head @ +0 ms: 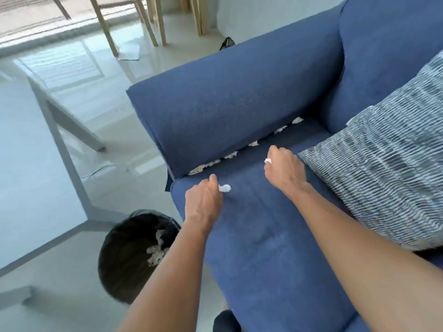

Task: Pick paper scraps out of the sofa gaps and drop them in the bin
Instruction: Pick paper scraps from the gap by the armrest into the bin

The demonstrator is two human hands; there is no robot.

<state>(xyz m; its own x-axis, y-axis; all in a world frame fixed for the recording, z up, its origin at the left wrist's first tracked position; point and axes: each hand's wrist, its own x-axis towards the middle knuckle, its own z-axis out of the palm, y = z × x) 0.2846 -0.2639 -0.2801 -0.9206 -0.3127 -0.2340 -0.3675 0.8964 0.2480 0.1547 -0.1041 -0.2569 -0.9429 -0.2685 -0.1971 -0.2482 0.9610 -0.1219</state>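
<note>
Blue sofa (263, 236): both hands pinching paper scraps; bin (124, 255) beside.

I see bright daylight pouring in from the upper left, glaring off the glossy floor (72, 75). Motion blur softens everything, and wide-angle distortion bends the edges.

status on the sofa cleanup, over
Left hand shut on a scrap, right hand likewise. More scraps in armrest gap. Bin below left, path clear.
</note>
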